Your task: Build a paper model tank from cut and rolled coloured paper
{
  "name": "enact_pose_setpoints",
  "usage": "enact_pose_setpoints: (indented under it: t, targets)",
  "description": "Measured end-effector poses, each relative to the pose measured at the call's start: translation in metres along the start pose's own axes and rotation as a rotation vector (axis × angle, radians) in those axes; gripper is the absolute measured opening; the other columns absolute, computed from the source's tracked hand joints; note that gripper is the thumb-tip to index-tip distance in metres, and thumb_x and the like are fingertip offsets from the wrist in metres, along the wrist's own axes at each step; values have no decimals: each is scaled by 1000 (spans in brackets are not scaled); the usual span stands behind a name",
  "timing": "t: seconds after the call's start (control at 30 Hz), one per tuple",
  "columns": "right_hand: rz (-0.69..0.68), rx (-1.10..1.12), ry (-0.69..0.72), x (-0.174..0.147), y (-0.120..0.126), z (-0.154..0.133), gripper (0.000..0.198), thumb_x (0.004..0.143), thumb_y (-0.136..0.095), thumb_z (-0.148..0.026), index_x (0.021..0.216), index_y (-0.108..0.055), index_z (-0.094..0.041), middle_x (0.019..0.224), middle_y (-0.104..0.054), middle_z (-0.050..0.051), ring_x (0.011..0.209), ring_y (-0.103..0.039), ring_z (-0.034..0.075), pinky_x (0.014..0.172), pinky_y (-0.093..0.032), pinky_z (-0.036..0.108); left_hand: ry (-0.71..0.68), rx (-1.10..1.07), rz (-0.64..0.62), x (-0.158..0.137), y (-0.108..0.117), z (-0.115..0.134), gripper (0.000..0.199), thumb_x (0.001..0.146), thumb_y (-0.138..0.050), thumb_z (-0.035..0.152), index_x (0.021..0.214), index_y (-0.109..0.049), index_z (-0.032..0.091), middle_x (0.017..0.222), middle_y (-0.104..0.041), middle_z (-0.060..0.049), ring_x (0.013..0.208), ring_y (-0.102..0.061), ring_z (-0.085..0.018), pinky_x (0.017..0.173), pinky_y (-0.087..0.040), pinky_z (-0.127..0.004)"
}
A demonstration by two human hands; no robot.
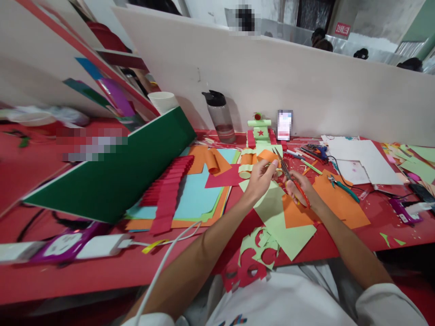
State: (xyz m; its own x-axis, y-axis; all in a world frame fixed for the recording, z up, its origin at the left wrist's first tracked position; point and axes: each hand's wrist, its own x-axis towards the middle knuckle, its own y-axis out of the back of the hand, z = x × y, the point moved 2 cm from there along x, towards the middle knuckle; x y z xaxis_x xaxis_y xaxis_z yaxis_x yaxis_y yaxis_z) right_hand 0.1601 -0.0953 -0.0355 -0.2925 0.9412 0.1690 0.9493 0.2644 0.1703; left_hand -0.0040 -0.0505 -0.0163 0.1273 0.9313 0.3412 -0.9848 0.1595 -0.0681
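Note:
My left hand (pixel 261 180) is closed in a pinch on a small curled piece of orange paper (pixel 268 155). In my right hand (pixel 299 188) is a pair of scissors (pixel 286 171) with red-orange handles, its blades pointing up and away beside the orange paper. Just behind my hands stands a green and red paper model (pixel 261 132) with a red star, and orange paper rolls with pale green bands (pixel 247 163) lie at its foot. Under my hands are sheets of light green paper (pixel 277 217) and orange paper (pixel 299 217).
A green board (pixel 118 167) leans at the left beside stacked coloured paper (pixel 200 192) and pleated red paper (pixel 170 194). A bottle (pixel 220 117) and a phone (pixel 284 125) stand by the white partition. Teal-handled pliers (pixel 345 188) lie right. A white cable (pixel 159 271) crosses near my left arm.

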Motion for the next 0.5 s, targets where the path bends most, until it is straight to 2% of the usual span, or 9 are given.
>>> enact_pose_setpoints:
  t: [0.5]
  targets:
    - [26,27,-32,0,0,3,44,90,-68,-65,95,-55,-23,60,-51,-8,38,-42,8,34,-37,19,8,15,-18,1,1,2,52,89,-65,65,66,-49,21,56,-54,2,54,-55,-13,56,-44,-26]
